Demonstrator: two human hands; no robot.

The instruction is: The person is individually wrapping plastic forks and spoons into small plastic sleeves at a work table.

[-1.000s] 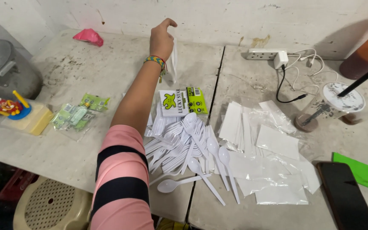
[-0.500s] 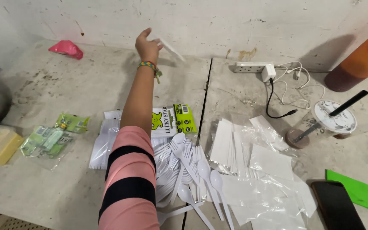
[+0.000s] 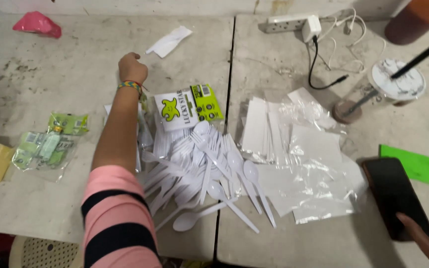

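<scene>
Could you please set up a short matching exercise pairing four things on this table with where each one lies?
Things:
1. pink crumpled wrapper
2. green card
3. power strip
4. pile of white plastic spoons and forks

Places:
A. far edge of the table, right of the seam, with a charger plugged in
B. far left corner of the table
C. middle of the table, across the seam, below the green and white pack
D. right side, just beyond the black phone

Pairs: 1-B, 2-D, 3-A, 4-C
</scene>
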